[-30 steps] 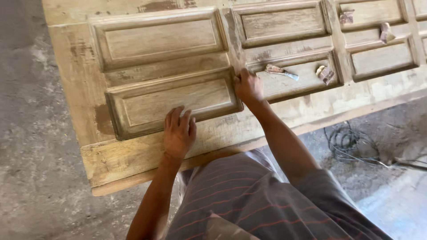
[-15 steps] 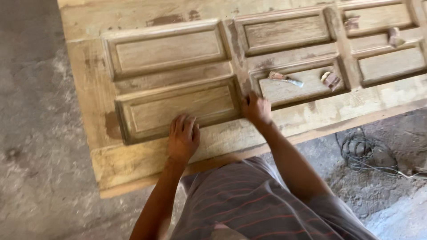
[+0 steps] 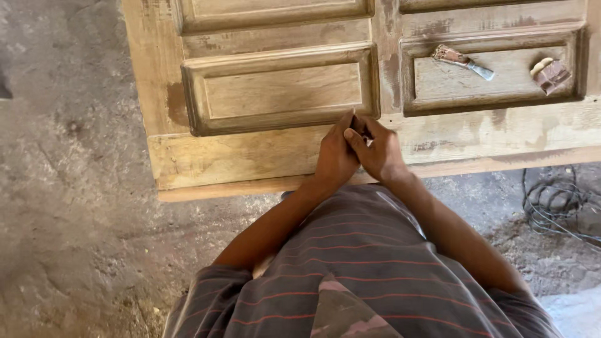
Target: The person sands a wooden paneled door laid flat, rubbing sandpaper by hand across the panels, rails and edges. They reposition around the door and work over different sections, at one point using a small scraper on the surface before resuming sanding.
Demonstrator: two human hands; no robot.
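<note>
Wooden and pale, the panelled door (image 3: pixel 263 156) lies flat above the concrete floor (image 3: pixel 75 206), its long axis running left to right before us. Its raised panels are worn, with darker stains. Our left hand (image 3: pixel 335 156) and right hand (image 3: pixel 379 153) meet at its near rail, fingers closed together around something small; we cannot tell what. In a recessed panel farther right rest a scraper (image 3: pixel 463 61) and a small brown block (image 3: pixel 552 75).
</note>
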